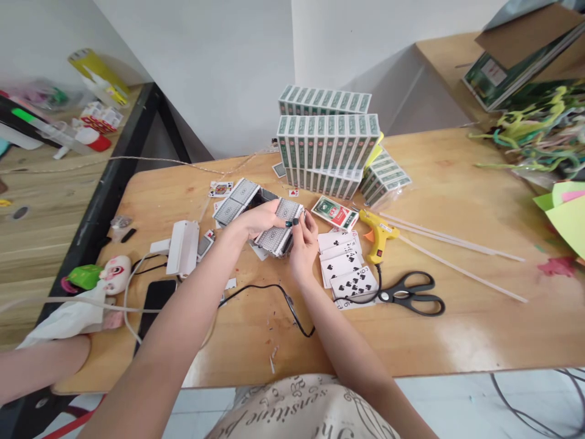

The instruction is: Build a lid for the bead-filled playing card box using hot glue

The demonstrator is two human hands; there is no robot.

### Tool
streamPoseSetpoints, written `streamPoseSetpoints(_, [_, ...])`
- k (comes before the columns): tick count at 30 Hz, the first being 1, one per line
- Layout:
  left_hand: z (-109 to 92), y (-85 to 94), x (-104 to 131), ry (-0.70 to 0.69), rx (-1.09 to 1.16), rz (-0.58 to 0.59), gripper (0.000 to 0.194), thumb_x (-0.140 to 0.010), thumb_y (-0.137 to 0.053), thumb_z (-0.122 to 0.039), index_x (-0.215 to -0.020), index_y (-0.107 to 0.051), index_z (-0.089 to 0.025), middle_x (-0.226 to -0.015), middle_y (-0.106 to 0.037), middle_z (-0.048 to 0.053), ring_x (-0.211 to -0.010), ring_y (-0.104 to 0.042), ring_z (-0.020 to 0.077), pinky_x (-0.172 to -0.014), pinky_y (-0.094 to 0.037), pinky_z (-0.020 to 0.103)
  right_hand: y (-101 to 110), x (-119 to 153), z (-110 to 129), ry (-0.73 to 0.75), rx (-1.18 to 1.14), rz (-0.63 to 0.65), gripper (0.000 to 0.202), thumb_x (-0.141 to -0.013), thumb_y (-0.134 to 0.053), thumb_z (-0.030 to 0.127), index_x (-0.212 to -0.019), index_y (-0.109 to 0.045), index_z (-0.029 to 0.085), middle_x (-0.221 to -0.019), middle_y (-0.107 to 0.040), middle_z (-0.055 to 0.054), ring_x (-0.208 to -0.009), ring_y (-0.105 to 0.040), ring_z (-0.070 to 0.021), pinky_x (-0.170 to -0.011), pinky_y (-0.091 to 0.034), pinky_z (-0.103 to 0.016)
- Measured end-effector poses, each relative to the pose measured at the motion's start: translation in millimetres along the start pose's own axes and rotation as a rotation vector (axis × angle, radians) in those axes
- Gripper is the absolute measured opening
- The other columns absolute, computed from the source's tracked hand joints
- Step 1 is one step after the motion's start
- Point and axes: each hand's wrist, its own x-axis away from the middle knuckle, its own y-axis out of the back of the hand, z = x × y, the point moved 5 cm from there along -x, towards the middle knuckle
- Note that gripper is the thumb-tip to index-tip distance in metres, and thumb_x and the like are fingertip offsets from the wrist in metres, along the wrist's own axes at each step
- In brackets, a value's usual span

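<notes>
A boxy structure built of playing cards [237, 200] stands on the table, its grey patterned card backs facing up and a dark gap in its middle. Across its right part reaches my left hand [264, 219], gripping it with the index finger stretched to the right corner. My right hand [305, 247] pinches that same corner, fingers curled, with the thumbs and fingertips of both hands meeting there. Whatever small piece lies between the fingertips is hidden. Loose playing cards [345, 265] lie fanned, face up, just right of my right hand. Behind them rests a card box [335, 213].
Stacked card boxes [328, 143] stand at the back. To the right lie a yellow glue gun [378, 235], glue sticks [461, 238] and black scissors [411, 294]. A black cable [262, 286] crosses the front. On the left are a phone [155, 305] and another person's arm [46, 366].
</notes>
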Motion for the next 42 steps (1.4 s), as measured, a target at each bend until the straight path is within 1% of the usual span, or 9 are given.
streamPoseSetpoints(8, [1, 0.7, -1, -0.019, 0.020, 0.014, 0.047, -0.063, -0.064, -0.003, -0.105, -0.050, -0.016, -0.088, -0.064, 0.004, -0.073, -0.061, 0.0163, -0.069, -0.051, 0.033, 0, 0, -1, 0.001, -0.029, -0.002, 0.035, -0.084, -0.051, 0.036, -0.112, -0.065, 0.020, -0.133, -0.048, -0.008, -0.125, -0.044, -0.0212, -0.108, -0.031, -0.043])
streamPoseSetpoints(12, [0, 0.1, 0, -0.039, 0.030, 0.024, 0.041, -0.062, -0.063, -0.002, -0.099, -0.051, -0.015, -0.083, -0.063, 0.002, -0.073, -0.060, 0.0163, -0.070, -0.050, 0.033, 0, 0, -2, 0.000, -0.051, 0.005, 0.036, -0.085, -0.051, 0.036, -0.114, -0.064, 0.021, -0.135, -0.047, -0.008, -0.127, -0.043, -0.0219, -0.108, -0.031, -0.045])
streamPoseSetpoints(16, [-1, -1.5, 1, -0.025, 0.032, 0.008, 0.039, -0.062, -0.062, -0.001, -0.096, -0.050, -0.015, -0.083, -0.062, 0.002, -0.073, -0.060, 0.0158, -0.069, -0.050, 0.033, -2, 0, -3, -0.022, -0.145, 0.004, 0.035, -0.084, -0.052, 0.032, -0.115, -0.064, 0.021, -0.138, -0.044, -0.007, -0.129, -0.040, -0.0218, -0.108, -0.033, -0.044])
streamPoseSetpoints(21, [-1, -2.9, 2, -0.019, 0.054, 0.007, 0.044, -0.061, -0.062, -0.001, -0.101, -0.049, -0.015, -0.091, -0.063, 0.004, -0.074, -0.060, 0.0152, -0.069, -0.051, 0.032, -5, 2, -6, -0.023, -0.162, -0.016, 0.037, -0.085, -0.048, 0.028, -0.119, -0.061, 0.022, -0.140, -0.042, -0.005, -0.129, -0.041, -0.0211, -0.106, -0.036, -0.044])
streamPoseSetpoints(25, [1, -2.7, 1, -0.030, 0.069, 0.030, 0.050, -0.061, -0.062, -0.002, -0.108, -0.049, -0.016, -0.095, -0.064, 0.005, -0.075, -0.061, 0.0174, -0.069, -0.052, 0.034, -6, 2, -7, -0.023, -0.162, -0.018, 0.038, -0.085, -0.047, 0.026, -0.121, -0.060, 0.023, -0.141, -0.041, -0.005, -0.129, -0.040, -0.0205, -0.106, -0.037, -0.042])
streamPoseSetpoints(29, [2, -2.2, 1, -0.038, 0.068, 0.030, 0.051, -0.061, -0.062, -0.003, -0.109, -0.050, -0.016, -0.093, -0.064, 0.005, -0.075, -0.061, 0.0179, -0.069, -0.051, 0.035, -6, 2, -7, -0.011, -0.172, -0.019, 0.038, -0.085, -0.047, 0.026, -0.121, -0.060, 0.023, -0.142, -0.041, -0.005, -0.130, -0.040, -0.0209, -0.107, -0.036, -0.043])
streamPoseSetpoints(33, [1, -3.8, 2, -0.020, 0.075, 0.017, 0.052, -0.060, -0.061, -0.002, -0.109, -0.052, -0.016, -0.087, -0.065, 0.004, -0.070, -0.061, 0.0172, -0.066, -0.051, 0.033, -7, 5, -8, 0.013, -0.182, -0.014, 0.039, -0.085, -0.047, 0.029, -0.122, -0.059, 0.023, -0.143, -0.038, -0.005, -0.132, -0.037, -0.0211, -0.108, -0.033, -0.044])
streamPoseSetpoints(38, [0, -4.4, 3, -0.012, 0.068, -0.014, 0.051, -0.059, -0.059, 0.000, -0.107, -0.052, -0.015, -0.084, -0.065, 0.003, -0.069, -0.061, 0.0166, -0.064, -0.050, 0.031, -9, 7, -9, 0.038, -0.119, 0.001, 0.043, -0.087, -0.044, 0.031, -0.129, -0.052, 0.023, -0.147, -0.032, -0.005, -0.134, -0.033, -0.0189, -0.111, -0.027, -0.042])
streamPoseSetpoints(42, [1, -3.1, 2, -0.024, 0.063, -0.009, 0.049, -0.060, -0.060, -0.001, -0.106, -0.052, -0.015, -0.085, -0.065, 0.004, -0.071, -0.061, 0.0174, -0.066, -0.051, 0.032, -9, 6, -11, 0.064, -0.067, 0.031, 0.050, -0.088, -0.040, 0.030, -0.138, -0.038, 0.026, -0.148, -0.031, -0.004, -0.136, -0.029, -0.0174, -0.112, -0.022, -0.043])
